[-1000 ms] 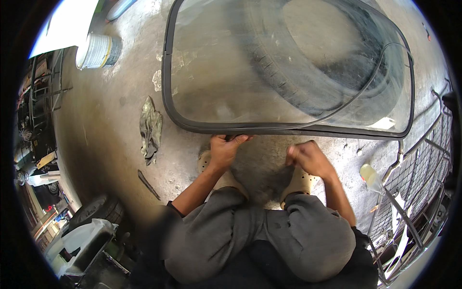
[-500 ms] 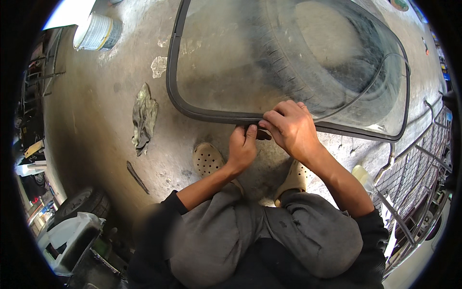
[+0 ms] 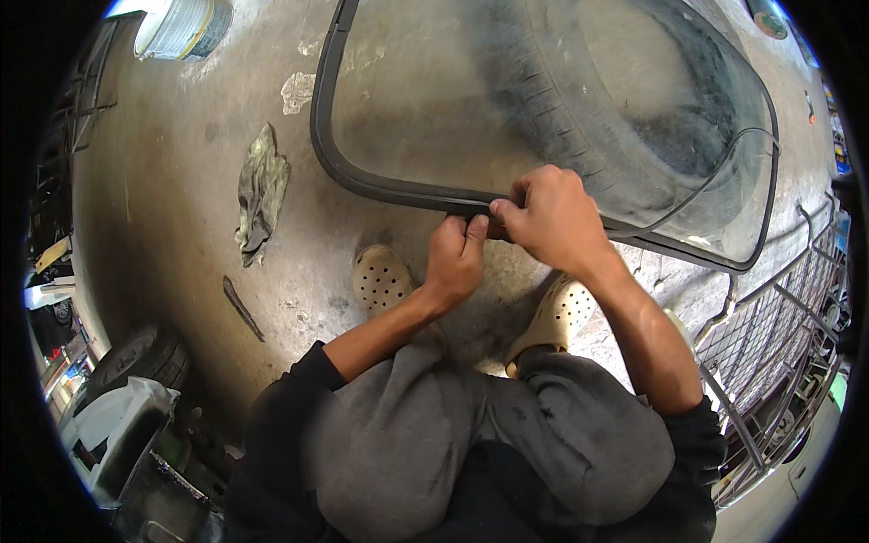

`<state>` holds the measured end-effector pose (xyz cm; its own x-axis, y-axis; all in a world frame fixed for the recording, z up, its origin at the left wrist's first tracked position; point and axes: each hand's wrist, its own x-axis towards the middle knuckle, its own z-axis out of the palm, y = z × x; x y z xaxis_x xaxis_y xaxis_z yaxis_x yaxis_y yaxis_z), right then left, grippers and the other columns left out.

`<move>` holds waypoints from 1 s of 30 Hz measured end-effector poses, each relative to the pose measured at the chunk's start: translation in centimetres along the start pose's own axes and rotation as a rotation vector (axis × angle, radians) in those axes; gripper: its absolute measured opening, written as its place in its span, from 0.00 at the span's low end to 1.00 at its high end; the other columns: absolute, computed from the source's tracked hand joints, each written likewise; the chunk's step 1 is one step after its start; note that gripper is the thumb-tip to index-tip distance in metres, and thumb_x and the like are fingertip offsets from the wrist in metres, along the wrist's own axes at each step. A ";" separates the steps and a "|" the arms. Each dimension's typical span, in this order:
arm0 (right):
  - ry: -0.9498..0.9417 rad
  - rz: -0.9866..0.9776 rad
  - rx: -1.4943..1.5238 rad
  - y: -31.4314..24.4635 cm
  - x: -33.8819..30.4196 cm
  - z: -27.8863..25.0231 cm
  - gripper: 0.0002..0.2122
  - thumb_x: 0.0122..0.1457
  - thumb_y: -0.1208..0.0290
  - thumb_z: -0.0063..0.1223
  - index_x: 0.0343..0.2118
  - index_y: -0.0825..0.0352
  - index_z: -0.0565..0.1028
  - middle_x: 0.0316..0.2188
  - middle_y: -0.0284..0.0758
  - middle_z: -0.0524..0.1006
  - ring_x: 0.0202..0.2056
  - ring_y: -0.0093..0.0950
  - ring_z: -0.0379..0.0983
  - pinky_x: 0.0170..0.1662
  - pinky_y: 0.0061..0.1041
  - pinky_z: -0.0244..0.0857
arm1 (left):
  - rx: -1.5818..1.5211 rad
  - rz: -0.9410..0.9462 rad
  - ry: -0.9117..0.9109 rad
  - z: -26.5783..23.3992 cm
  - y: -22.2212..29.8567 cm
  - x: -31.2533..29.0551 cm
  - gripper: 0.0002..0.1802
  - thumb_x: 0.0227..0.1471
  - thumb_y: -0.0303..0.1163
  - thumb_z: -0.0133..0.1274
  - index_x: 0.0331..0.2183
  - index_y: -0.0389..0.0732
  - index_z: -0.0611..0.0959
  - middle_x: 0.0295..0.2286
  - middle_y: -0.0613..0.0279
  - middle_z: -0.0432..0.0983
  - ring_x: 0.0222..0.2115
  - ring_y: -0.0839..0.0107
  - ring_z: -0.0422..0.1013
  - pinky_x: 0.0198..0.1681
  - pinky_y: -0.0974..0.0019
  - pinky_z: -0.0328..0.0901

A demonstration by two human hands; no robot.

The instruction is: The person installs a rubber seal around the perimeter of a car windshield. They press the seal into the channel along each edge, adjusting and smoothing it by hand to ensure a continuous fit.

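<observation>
A large windshield glass (image 3: 416, 109) with rounded corners lies over a tire (image 3: 552, 118), its near edge toward me. Black rubber seal (image 3: 376, 186) runs along the rim of the glass. My left hand (image 3: 455, 258) pinches the seal's near edge from below, thumb upward. Just right of it, my right hand (image 3: 552, 217) is closed on the same seal from above, knuckles up. A thin dark cord (image 3: 692, 192) leads from near my right hand across the glass to its right edge. What lies under my right fingers is hidden.
A crumpled grey-green rag (image 3: 262, 195) and a dark strip (image 3: 243, 308) lie on the concrete floor at left. A bucket (image 3: 186, 29) lies farther back. A wire-mesh metal rack (image 3: 769, 330) stands at right, a wheel (image 3: 140, 362) at lower left. My clogs (image 3: 380, 279) are below the glass.
My right hand has turned, its knuckles now more rolled over the seal. Both hands stay at the same stretch of it. The whole view has shifted slightly.
</observation>
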<state>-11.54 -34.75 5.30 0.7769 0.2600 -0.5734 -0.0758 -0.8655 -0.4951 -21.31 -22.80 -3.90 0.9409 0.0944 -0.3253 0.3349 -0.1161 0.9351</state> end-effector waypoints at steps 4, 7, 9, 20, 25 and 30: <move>-0.111 0.000 -0.060 -0.3 1.2 -1.0 0.11 0.46 0.67 0.55 0.19 0.72 0.77 0.21 0.48 0.76 0.28 0.46 0.74 0.34 0.38 0.68 | -0.029 0.016 0.008 0.3 0.3 0.0 0.16 0.58 0.32 0.42 0.30 0.28 0.76 0.23 0.48 0.75 0.23 0.66 0.70 0.28 0.63 0.63; -0.178 0.042 -0.103 -1.3 1.3 -1.5 0.11 0.46 0.67 0.54 0.20 0.72 0.77 0.21 0.47 0.76 0.28 0.46 0.74 0.34 0.37 0.68 | -0.210 0.014 -0.024 0.6 -0.6 0.1 0.16 0.58 0.32 0.42 0.30 0.28 0.77 0.25 0.51 0.77 0.26 0.68 0.72 0.30 0.65 0.64; -0.154 0.020 -0.130 -1.3 1.2 -1.2 0.11 0.47 0.67 0.54 0.20 0.72 0.77 0.21 0.46 0.76 0.28 0.45 0.74 0.33 0.38 0.68 | -0.312 -0.010 -0.115 0.3 -1.4 0.1 0.16 0.59 0.32 0.40 0.32 0.29 0.76 0.28 0.54 0.76 0.30 0.69 0.71 0.35 0.66 0.64; 0.278 -0.450 -0.112 1.8 -1.3 2.2 0.05 0.50 0.74 0.53 0.25 0.68 0.69 0.26 0.43 0.73 0.26 0.44 0.72 0.30 0.37 0.66 | -0.695 -0.056 -0.223 0.3 -0.3 0.2 0.19 0.61 0.36 0.34 0.43 0.31 0.71 0.40 0.55 0.72 0.42 0.66 0.70 0.49 0.60 0.62; 0.234 -0.589 -0.038 2.5 -0.4 2.1 0.04 0.47 0.76 0.53 0.26 0.69 0.71 0.27 0.42 0.72 0.28 0.43 0.72 0.31 0.37 0.66 | -0.796 -0.109 -0.210 0.0 -0.3 0.4 0.19 0.60 0.34 0.33 0.42 0.30 0.72 0.38 0.53 0.73 0.41 0.65 0.70 0.48 0.60 0.63; 0.300 -0.568 0.062 2.6 -0.3 2.5 0.04 0.44 0.79 0.53 0.26 0.68 0.74 0.26 0.41 0.71 0.27 0.43 0.71 0.31 0.37 0.66 | -0.726 -0.151 -0.211 0.0 -0.1 0.3 0.18 0.60 0.35 0.34 0.43 0.31 0.71 0.39 0.55 0.72 0.41 0.66 0.69 0.48 0.61 0.62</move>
<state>-13.55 -36.02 2.50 0.8471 0.5313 -0.0082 0.3695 -0.6000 -0.7095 -21.10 -22.78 -4.08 0.9018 -0.1409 -0.4085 0.4116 0.5678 0.7129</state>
